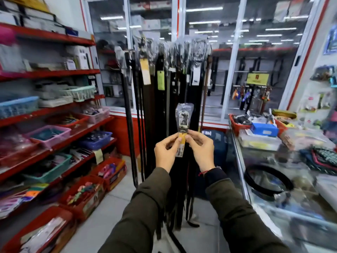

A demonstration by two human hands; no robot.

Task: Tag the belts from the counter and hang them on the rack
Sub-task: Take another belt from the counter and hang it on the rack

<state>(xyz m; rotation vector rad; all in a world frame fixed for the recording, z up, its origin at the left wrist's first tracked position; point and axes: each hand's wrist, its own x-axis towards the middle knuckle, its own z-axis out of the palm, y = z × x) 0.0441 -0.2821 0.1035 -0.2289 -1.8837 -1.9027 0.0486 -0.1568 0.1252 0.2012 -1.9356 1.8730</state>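
Belt: black belt [182,172] held upright before the rack [169,73], its plastic-wrapped buckle [183,115] topmost
Tag: yellow tag [181,146] at the buckle's base; print unreadable
Left hand [166,154]: fingertips pinched on the tag
Right hand [201,149]: fingertips pinched on the tag's other edge
Hidden: strap's lower part behind sleeves
Counter [259,183]: another coiled belt [268,183], blurred
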